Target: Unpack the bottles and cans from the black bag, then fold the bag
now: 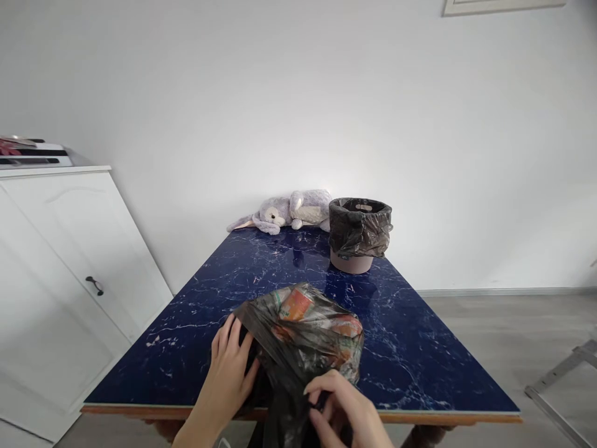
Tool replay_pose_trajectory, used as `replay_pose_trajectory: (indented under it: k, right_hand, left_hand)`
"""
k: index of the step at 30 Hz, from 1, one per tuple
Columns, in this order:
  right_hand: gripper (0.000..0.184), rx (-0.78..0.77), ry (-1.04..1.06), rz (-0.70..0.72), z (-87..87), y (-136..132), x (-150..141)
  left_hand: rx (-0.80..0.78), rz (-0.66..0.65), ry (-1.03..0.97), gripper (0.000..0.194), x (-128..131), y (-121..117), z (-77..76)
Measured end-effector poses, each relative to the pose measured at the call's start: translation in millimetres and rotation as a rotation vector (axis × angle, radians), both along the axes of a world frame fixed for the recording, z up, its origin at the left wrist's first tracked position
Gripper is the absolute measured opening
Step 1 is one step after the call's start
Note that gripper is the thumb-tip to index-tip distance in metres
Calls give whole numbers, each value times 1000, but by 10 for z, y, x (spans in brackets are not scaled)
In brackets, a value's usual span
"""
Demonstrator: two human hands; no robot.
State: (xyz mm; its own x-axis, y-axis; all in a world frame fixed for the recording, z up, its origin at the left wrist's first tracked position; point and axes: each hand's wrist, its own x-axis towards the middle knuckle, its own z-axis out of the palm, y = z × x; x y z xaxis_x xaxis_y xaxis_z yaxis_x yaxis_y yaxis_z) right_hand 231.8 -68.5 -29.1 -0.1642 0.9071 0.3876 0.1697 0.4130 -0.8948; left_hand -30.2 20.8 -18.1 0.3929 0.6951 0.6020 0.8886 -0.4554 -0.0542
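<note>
A thin black garbage bag (pixel 289 354) lies bunched at the near edge of the table, its lower end hanging over the edge. Orange-and-white packaging shows through the plastic; its exact kind is hard to make out. On the bag's left side, my left hand (pixel 228 367) holds the plastic, with fingers along it and the thumb apart. At the near right, my right hand (pixel 342 407) pinches a gathered part of the bag between thumb and fingers. Some of its fingertips are hidden by plastic.
The dark blue marbled table (pixel 186 348) reaches to the wall. A bin (pixel 352 262) lined with a black bag stands at its far right, beside a plush rabbit (pixel 280 211). A white cabinet (pixel 69 249) is on the left, a metal frame (pixel 559 386) on the right.
</note>
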Motion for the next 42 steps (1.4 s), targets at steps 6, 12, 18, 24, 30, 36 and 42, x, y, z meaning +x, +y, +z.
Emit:
replay_pose_trajectory:
  k: [6,12,18,24,30,36,42]
  right_hand:
    - [25,70,26,-47,133,18,-64]
    - [15,184,47,-381,177,84,400]
    - [11,285,-82,-334,90,78,490]
    - [16,267,-170,-157,-22,118,331]
    - [40,52,-445,38,69,172,245]
    - [35,25,-381,133,202,211,282]
    - [23,108,-223,-45,142,468,546]
  left_hand:
    - [67,134,-54,39,-80,16,235]
    - [86,9,-211,23,-70,-390,278]
    - [-103,108,-402,41,135,-541,242]
    - [-243,-87,-419,27,181,-443,187]
    - [-331,-30,-455,36,110,-414,128]
    - [-364,-174,-360,32,19,-548,231]
    - [-456,-90,-288,51,-79,-505,145]
